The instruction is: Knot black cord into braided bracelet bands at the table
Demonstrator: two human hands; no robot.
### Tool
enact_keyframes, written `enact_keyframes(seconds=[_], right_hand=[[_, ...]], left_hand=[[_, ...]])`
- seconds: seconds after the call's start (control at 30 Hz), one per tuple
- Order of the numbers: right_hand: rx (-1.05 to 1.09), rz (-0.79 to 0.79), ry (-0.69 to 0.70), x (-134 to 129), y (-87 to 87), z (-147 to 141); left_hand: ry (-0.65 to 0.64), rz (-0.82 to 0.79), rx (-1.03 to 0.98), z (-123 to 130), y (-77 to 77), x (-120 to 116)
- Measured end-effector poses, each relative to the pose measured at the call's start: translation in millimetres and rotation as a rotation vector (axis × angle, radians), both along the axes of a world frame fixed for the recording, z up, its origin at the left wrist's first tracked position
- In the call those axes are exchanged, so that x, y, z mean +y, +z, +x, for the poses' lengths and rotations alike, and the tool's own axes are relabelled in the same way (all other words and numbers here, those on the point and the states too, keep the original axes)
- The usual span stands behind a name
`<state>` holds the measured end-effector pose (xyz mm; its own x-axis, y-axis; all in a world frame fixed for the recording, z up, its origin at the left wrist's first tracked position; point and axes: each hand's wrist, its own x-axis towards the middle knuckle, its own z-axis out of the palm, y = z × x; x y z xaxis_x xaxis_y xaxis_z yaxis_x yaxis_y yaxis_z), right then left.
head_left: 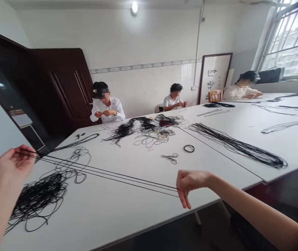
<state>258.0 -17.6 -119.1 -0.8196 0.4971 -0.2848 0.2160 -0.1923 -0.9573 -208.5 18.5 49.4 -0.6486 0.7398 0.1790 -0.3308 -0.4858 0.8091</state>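
Observation:
Several strands of thin black cord (107, 173) stretch taut between my two hands above the white table. My left hand (15, 160), at the left, has its fingers curled round one end of the strands. At the other end, near the table's front edge, my right hand (189, 184) is closed on the cord with its fingers pointing down; the exact grip is partly hidden. Below the left hand lies a loose tangled heap of black cord (40, 195). Thinner loops of cord (79, 164) trail from it towards the middle of the table.
Scissors (170, 158) and a black cord ring (189, 149) lie mid-table on the white table (128, 223). Behind are a tangled pile of cords (138, 129) and, rightward, a long cord bundle (232, 143). Three people (108, 108) sit along the far side, hands raised or on the table.

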Motion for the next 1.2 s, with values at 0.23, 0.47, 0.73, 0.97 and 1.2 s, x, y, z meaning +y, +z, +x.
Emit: enact_keyframes(seconds=[0.23,0.47,0.73,0.97,1.2], right_hand=[[-0.341,0.246,-0.116,12,0.8,18],[-0.299,0.694,-0.538,18,53.2,-45],[0.129,0.813,-0.517,4,123.2,-117],[0.273,0.654,-0.461,-10,134.8,-106],[0.486,0.369,-0.309,-12,141.0,-121]], left_hand=[[-0.179,0.033,-0.112,15,-8.9,4],[-0.540,-0.023,0.138,128,-40.4,-10],[-0.714,0.041,0.464,188,-37.4,-54],[-0.788,0.015,0.385,189,-27.0,-65],[-0.879,0.049,0.305,186,-11.2,-67]])
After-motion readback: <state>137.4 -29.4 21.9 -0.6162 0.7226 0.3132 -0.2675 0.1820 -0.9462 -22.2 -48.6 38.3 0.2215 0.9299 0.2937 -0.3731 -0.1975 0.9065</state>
